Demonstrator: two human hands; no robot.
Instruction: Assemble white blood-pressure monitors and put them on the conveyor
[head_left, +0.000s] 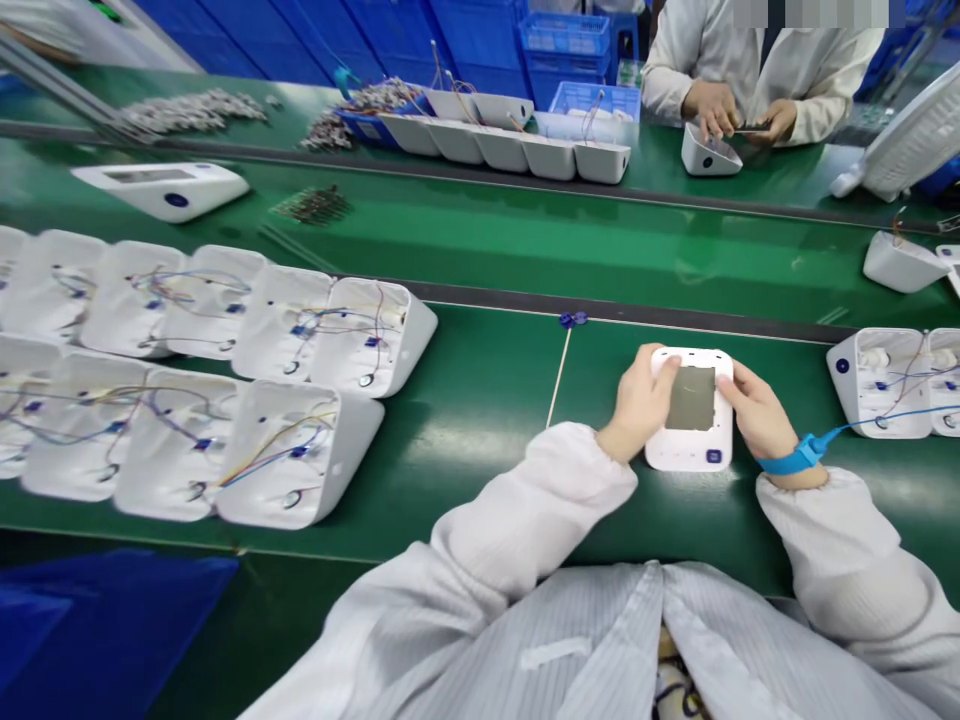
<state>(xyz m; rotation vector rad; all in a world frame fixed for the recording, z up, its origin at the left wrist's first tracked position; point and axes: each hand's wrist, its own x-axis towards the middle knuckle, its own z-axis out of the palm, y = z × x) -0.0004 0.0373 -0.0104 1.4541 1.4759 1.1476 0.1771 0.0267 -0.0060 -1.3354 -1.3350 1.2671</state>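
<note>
A white device (689,450) with a grey screen and a dark blue square button faces up over the green bench. My left hand (643,400) grips its left side, the thumb on the upper edge of the front. Around its right side closes my right hand (760,405), with a blue strap (795,458) on the wrist. Beyond the device, to the left, lie small dark blue parts (573,320) beside a thin pale stick (559,378).
White housings (360,440) with wires stand in rows at the left; more housings (844,385) are at the right. Across the green conveyor (525,235), a co-worker's hands (712,108) work over a white housing (709,155). A white shell (202,190) lies far left.
</note>
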